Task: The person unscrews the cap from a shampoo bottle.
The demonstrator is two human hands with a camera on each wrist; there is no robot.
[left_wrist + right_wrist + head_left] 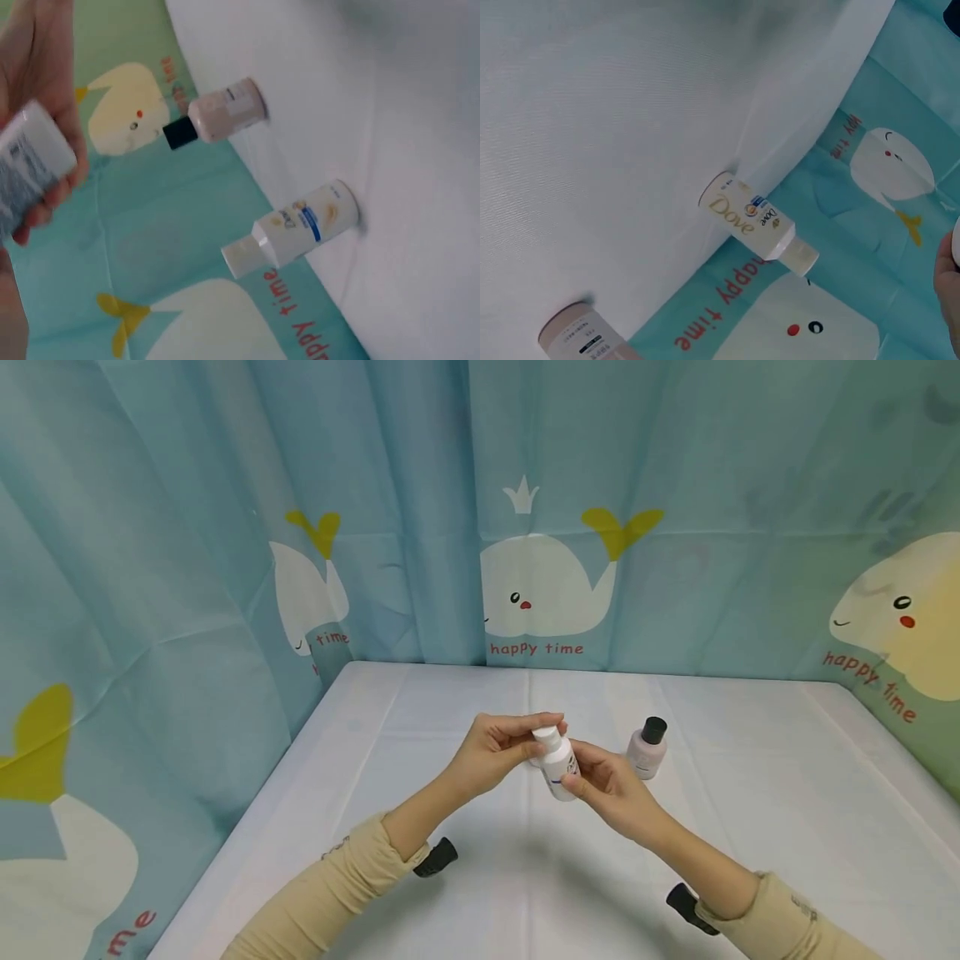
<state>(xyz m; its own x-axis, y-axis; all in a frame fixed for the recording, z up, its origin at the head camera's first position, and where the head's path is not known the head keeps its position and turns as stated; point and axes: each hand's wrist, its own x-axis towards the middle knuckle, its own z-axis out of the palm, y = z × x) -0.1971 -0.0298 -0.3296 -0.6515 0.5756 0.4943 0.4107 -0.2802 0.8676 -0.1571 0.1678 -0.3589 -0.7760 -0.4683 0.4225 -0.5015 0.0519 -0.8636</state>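
Note:
Both hands hold one small white bottle [557, 770] above the table, tilted with its white cap [547, 737] up and to the left. My left hand [495, 753] pinches the cap between thumb and fingers. Lower down, my right hand [613, 790] grips the bottle's body from the right side. In the left wrist view the held bottle [36, 161] shows at the left edge, with fingers behind it. Part of a hand [949, 289] appears at the right edge of the right wrist view.
A pinkish bottle with a black cap [654, 732] stands behind the right hand. A white Dove bottle [309, 223] stands nearby, mostly hidden behind the held bottle in the head view. Beyond the white table [420, 710] hangs a blue whale-print curtain [420, 485].

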